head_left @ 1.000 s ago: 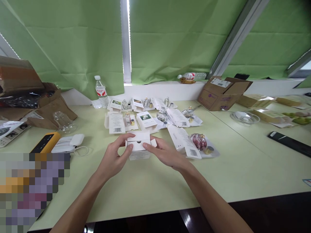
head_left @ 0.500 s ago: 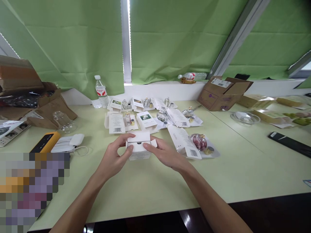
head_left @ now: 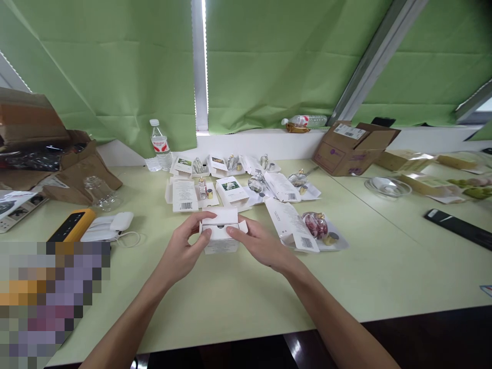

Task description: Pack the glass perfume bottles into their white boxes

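A small white box [head_left: 221, 245] stands at the middle of the pale green table, its top flap raised and its side flaps spread. My left hand [head_left: 186, 246] grips the box's left side, thumb at the front top edge. My right hand [head_left: 257, 241] holds its right side, thumb on the near top edge. Behind it lie a white carton with a barcode [head_left: 185, 195], a carton with a flower picture [head_left: 231, 189] and several small glass bottles. To the right, a red-patterned bottle [head_left: 315, 225] lies beside a gold cap [head_left: 330, 238] and an opened white carton [head_left: 290, 225].
A water bottle [head_left: 160, 146] stands at the back. Cardboard boxes are at the left [head_left: 80, 174] and back right [head_left: 338, 151]. Nearer left are a yellow-black device [head_left: 73, 225] and white chargers [head_left: 107, 225]. A black flat object [head_left: 459, 228] and a clear plastic lid [head_left: 388, 187] lie right.
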Available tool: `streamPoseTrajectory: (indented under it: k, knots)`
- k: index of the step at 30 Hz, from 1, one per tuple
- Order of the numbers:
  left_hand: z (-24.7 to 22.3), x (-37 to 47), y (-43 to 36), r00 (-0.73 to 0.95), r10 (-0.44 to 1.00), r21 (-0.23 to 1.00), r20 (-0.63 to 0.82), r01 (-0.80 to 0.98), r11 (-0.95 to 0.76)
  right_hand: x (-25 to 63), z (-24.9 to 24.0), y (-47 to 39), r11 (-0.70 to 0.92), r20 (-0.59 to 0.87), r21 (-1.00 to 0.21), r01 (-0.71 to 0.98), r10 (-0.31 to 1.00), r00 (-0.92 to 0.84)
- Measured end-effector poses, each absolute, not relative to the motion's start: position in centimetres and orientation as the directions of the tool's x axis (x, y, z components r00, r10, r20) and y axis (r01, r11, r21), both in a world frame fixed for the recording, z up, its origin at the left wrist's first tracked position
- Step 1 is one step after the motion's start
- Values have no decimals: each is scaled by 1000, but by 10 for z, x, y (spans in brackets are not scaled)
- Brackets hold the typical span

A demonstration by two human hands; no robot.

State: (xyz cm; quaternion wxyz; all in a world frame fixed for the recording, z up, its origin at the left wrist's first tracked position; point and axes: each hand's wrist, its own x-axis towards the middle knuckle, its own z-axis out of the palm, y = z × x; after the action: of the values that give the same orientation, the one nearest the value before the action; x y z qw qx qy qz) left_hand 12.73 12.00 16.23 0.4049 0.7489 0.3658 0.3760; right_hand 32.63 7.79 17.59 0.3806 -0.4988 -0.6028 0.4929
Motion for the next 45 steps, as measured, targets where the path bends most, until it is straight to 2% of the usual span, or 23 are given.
streamPoseTrajectory:
  k: [6,18,28,45]
  knots:
    - [162,128,119,449,859,912,245,194,-362,326,175,79,30,-19,-973,227,977,-210]
    - [159,128,119,426,877,921,224,203,-334,328,172,80,9,-30,-984,177,976,-217]
    - [160,129,118,414,882,919,222,212,-331,325,170,82,-21,-45,-990,138,985,-168]
    - [158,130,120,411,898,961,156,149,-234,320,165,85,-56,-62,-996,62,994,-91]
